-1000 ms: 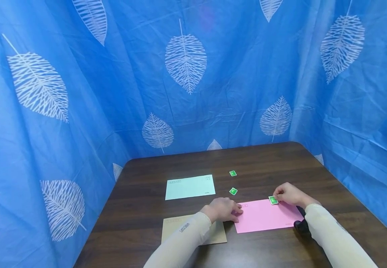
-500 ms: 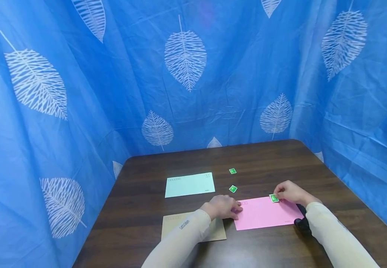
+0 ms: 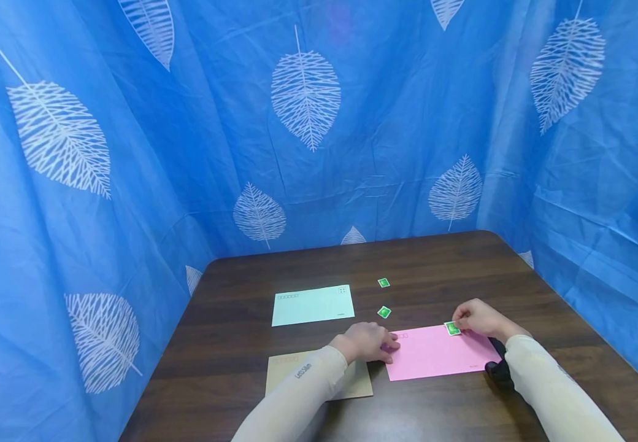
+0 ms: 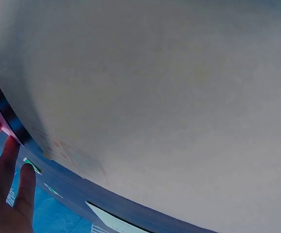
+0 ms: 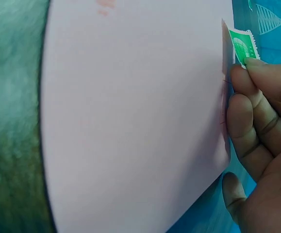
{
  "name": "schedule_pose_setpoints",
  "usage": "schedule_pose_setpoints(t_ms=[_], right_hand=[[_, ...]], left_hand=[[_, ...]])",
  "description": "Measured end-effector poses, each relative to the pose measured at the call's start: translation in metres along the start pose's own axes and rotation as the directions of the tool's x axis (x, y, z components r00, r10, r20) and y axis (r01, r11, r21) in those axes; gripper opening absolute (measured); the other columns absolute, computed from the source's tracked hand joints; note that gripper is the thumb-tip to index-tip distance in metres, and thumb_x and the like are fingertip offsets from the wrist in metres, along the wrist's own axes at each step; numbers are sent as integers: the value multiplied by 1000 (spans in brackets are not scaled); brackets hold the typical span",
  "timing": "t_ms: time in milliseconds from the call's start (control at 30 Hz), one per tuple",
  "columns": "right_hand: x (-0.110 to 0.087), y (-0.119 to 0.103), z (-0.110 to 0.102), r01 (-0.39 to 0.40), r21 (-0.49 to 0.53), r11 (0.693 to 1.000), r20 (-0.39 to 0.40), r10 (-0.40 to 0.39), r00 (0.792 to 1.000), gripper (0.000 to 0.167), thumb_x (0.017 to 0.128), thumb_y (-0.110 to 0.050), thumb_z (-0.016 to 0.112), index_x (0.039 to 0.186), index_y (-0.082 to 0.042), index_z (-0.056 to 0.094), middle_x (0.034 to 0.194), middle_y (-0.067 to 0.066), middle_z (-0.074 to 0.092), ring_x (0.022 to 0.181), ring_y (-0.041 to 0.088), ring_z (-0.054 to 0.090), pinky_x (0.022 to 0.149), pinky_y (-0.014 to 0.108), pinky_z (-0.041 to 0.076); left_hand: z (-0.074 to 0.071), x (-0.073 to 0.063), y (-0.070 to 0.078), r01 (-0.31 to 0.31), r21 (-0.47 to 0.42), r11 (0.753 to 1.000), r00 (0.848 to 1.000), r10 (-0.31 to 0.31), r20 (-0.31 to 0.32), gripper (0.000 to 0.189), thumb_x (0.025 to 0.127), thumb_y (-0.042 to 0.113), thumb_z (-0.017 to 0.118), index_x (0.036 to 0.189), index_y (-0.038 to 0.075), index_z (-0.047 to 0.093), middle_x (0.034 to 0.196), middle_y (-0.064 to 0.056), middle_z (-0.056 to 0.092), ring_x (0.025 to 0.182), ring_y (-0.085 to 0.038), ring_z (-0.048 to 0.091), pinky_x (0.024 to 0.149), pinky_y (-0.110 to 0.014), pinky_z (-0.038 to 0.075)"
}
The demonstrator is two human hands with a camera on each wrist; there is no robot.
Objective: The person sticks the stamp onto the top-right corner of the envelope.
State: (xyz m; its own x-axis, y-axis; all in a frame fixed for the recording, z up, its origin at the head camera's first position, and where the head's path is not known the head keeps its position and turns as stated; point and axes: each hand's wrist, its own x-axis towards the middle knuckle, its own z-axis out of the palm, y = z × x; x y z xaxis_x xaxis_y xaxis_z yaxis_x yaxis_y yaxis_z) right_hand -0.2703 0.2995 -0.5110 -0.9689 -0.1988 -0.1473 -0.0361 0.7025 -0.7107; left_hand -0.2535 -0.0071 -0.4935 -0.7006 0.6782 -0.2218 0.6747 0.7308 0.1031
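Note:
A pink envelope lies on the table under both hands. My left hand rests its fingertips on the envelope's left edge, fingers spread and fairly straight in the left wrist view. Between thumb and forefinger, my right hand pinches a green postage stamp with a white, toothed border. In the right wrist view the stamp stands tilted close over the envelope's top right corner, where faint printed lines show. The other right fingers are curled below the pinch.
A tan envelope lies partly under the left sleeve. A mint envelope is farther back on the left. Two loose green stamps, one farther back and one nearer, lie beyond the pink envelope. Blue leaf-patterned curtain surrounds the table.
The head view has shifted slightly. Both hands keep nearly the same places, the left on the pink envelope and the right pinching the stamp over its upper right part.

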Motion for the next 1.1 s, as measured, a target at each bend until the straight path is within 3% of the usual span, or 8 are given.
schedule_pose_setpoints(t_ms=[367,833,1100], right_hand=[[2,0,0,-25,-12,1000,3,25,1000,6,90,-4,67,89,0,71,80,7,63,74,20,54,66,29,47],[-3,-1,0,-23,-53,998,3,23,1000,6,90,-6,67,89,-1,70,82,7,63,76,21,55,68,31,47],[-2,-1,2,-18,-59,998,-4,18,1000,4,87,-5,70,85,-2,69,79,6,63,73,20,55,67,31,47]], left_hand=[[0,0,-1,-1,-25,1000,1000,1,0,43,88,41,75,130,38,67,138,20,61,112,0,65,83,-14,50],[0,-1,1,-7,-26,1000,1000,7,-2,41,88,40,75,128,38,68,137,20,62,102,2,65,79,-14,49],[-1,-1,1,-3,-2,1000,1000,3,-3,41,88,42,74,128,38,68,137,21,62,114,1,64,88,-16,51]])
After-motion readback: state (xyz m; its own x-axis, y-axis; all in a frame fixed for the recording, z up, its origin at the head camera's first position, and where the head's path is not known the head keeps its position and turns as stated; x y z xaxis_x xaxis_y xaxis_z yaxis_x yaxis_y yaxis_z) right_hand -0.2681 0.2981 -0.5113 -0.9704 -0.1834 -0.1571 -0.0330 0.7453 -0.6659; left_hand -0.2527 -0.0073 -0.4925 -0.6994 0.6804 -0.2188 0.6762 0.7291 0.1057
